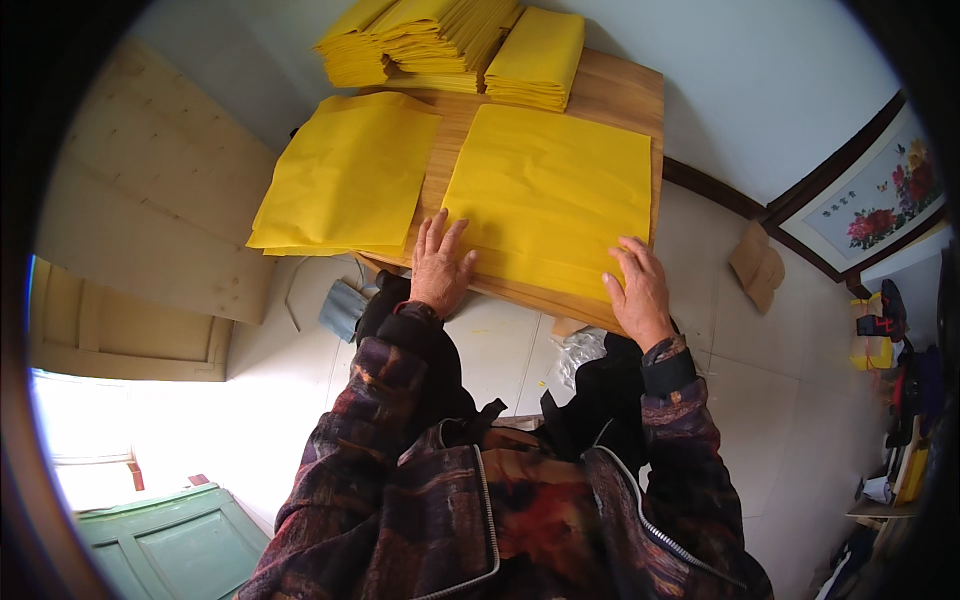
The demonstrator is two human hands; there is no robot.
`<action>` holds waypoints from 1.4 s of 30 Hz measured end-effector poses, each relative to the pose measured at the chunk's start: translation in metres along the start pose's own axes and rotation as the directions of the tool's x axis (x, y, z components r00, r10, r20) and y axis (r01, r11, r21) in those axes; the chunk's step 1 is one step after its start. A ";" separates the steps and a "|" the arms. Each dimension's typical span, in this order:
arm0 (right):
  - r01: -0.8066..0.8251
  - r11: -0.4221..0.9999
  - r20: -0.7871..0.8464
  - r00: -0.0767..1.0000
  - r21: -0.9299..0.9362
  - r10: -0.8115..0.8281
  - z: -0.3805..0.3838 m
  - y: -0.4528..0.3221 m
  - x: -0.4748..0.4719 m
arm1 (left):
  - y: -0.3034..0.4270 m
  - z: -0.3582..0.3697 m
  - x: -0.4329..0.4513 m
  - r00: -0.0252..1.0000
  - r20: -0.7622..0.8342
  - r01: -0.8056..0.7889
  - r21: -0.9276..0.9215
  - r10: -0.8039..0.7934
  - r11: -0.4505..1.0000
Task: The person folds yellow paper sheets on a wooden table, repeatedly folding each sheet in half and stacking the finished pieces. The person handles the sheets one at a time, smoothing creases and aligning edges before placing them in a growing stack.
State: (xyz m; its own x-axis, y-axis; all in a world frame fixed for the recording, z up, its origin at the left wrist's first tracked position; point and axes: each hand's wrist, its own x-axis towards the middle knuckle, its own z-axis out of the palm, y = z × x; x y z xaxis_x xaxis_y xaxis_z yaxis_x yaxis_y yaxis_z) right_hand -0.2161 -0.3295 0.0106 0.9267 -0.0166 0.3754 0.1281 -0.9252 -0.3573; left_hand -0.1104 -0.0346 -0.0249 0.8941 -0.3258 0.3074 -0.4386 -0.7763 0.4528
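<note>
Flat on the wooden table lies a yellow sheet of paper or thin fabric (555, 187), directly before me. My left hand (441, 266) rests at its near left corner, fingers spread and reaching over the edge. At its near right edge is my right hand (637, 289), its fingers slightly bent and apart, the thumb over the sheet. Neither hand grips anything visible. More yellow sheets (349, 176) lie loosely stacked to the left, overhanging the table's near edge a little.
Folded yellow stacks (435, 37) and a smaller folded pile (536, 56) stand at the back of the wooden table (622, 82). Clear plastic (581, 352), a grey-blue cloth piece (343, 309) and brown cardboard (756, 266) lie on the floor. A framed flower picture (870, 195) leans at right.
</note>
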 end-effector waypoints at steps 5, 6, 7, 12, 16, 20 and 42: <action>-0.080 0.995 0.042 0.996 0.062 0.077 -0.001 -0.005 -0.004 | -0.003 -0.012 -0.013 0.995 -0.062 0.070 -0.096 -0.076 0.993; -0.069 0.996 0.030 0.997 0.048 0.068 -0.001 -0.004 -0.005 | -0.001 -0.014 -0.019 0.985 -0.138 0.088 -0.125 -0.105 0.988; -0.051 0.998 0.009 0.999 0.032 0.051 0.000 -0.002 -0.006 | 0.001 -0.017 -0.027 0.986 -0.136 0.078 -0.132 -0.096 0.988; -0.116 0.993 0.092 0.989 0.033 0.113 0.005 0.000 -0.009 | 0.020 -0.024 -0.062 0.995 -0.097 -0.020 -0.062 0.014 0.998; -0.081 0.995 0.047 0.996 0.055 0.078 0.004 -0.003 -0.008 | 0.031 -0.023 -0.051 0.989 0.043 -0.144 0.047 0.142 0.988; -0.044 0.999 0.053 0.998 0.017 0.043 0.002 -0.005 -0.008 | 0.025 -0.023 -0.011 0.965 0.147 -0.242 0.167 0.218 0.956; 0.095 0.995 0.101 0.990 -0.006 -0.094 -0.022 -0.013 -0.054 | -0.018 -0.056 0.003 0.896 0.187 -0.381 -0.138 0.402 0.914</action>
State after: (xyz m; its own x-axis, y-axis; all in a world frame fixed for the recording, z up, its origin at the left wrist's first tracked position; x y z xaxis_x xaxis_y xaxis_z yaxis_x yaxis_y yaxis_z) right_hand -0.2758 -0.3244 0.0136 0.9414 0.1085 0.3193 0.2133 -0.9249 -0.3148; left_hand -0.1048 0.0088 0.0143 0.6424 -0.7049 0.3008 -0.7540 -0.5110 0.4127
